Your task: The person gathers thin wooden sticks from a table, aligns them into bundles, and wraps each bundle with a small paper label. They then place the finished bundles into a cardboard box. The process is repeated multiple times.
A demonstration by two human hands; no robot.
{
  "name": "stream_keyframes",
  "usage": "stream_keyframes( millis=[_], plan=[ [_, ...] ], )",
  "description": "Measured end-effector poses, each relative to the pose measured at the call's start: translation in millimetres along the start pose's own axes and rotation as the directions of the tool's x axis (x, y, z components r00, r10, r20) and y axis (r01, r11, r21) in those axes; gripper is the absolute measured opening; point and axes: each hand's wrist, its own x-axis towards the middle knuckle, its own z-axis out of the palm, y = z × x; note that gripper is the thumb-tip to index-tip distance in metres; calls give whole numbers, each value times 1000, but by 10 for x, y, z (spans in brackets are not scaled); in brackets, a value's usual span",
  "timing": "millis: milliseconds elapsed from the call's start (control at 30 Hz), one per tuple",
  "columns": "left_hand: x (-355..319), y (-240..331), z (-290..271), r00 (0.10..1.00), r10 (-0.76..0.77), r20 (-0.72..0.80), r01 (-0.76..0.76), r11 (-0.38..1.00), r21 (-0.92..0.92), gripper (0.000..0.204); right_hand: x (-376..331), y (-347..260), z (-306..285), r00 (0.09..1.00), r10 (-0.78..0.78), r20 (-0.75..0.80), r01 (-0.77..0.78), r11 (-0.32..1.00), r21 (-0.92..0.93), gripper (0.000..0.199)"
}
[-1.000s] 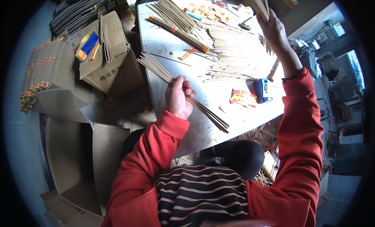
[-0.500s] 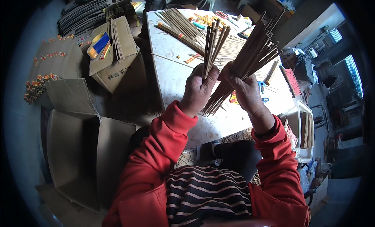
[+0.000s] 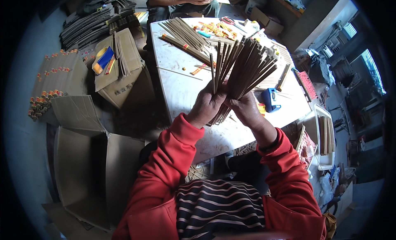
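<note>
My left hand [image 3: 207, 106] and right hand [image 3: 247, 109] meet, both closed around a fanned bundle of thin brown sticks [image 3: 246, 68] above the worktop [image 3: 175, 85]. To its right stands a blue dispenser [image 3: 270, 100]; farther out lie loose sticks [image 3: 185, 33], then red-handled scissors [image 3: 227, 20].

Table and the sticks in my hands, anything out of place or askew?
Slightly: the held sticks fan out unevenly at the top instead of lying parallel. On the table, one stick lies alone at left, apart from the pile, and labels are scattered.
</note>
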Motion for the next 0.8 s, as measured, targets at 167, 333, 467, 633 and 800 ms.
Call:
stream_keyframes(
  millis=[167,333,467,633,800],
  plan=[
    [2,-33,10,996,-60,64,70,984,-165,52,-41,93,47,998,-15,-65,2,983,-184,26],
    [28,-1,11,994,-69,84,79,989,-125,64,21,28,118,988,-151,33,150,881,-449,31],
    [-7,36,35,995,-99,-17,99,995,26,53,47,77,168,956,-266,122,286,761,-582,44],
    [32,72,12,938,-229,-260,215,973,-81,22,-2,-11,393,998,-35,55,41,993,-110,58],
    [64,302,-66,929,-236,-285,127,926,-355,31,-120,343,307,990,67,-124,-116,884,-454,52]
  ],
)
